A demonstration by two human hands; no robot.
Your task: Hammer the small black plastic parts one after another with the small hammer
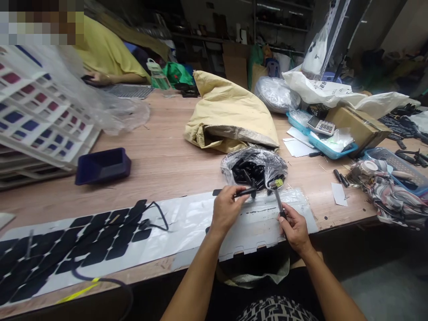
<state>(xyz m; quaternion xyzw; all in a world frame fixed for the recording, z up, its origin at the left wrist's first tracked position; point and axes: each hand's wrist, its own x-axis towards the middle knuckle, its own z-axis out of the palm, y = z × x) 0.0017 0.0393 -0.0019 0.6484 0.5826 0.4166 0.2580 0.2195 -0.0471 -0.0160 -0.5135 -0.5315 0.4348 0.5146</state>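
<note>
far l: white plastic basket (72,147), tilted, w/ clear plastic film (117,113) draped off its r side. below it, a white sheet (183,223) w/ dark rounded squares (118,236) runs along the table edge, black cable (163,218) looped on top. dk blue tray (103,174) sits just r of basket. behind, a co-worker in yellow top (110,51), one hand (99,79) near a flat gray mesh-like item (129,91); clear bottle (159,78) stands nearby.

ctr: l hand (227,210) has a narrow pinch, thumb + fingers on a black part (245,192), held over the white board (254,232) just in front of an open clear bag (225,165) full of black pcs (247,169). big beige sack (234,104) lies right behind bag.

r hand (296,228) is wrapped round the handle of a hammer-like tool (278,200), its yellow-green end up by the bag's r edge; can't tell if they touch.

further r: calculator (321,125) on lt blue trays (338,154), cardboard box (349,120) beside. below, 2 black tubes (341,177), white card (339,194), then patterned cloth (384,191) partly over a blue basket (397,159).
</note>
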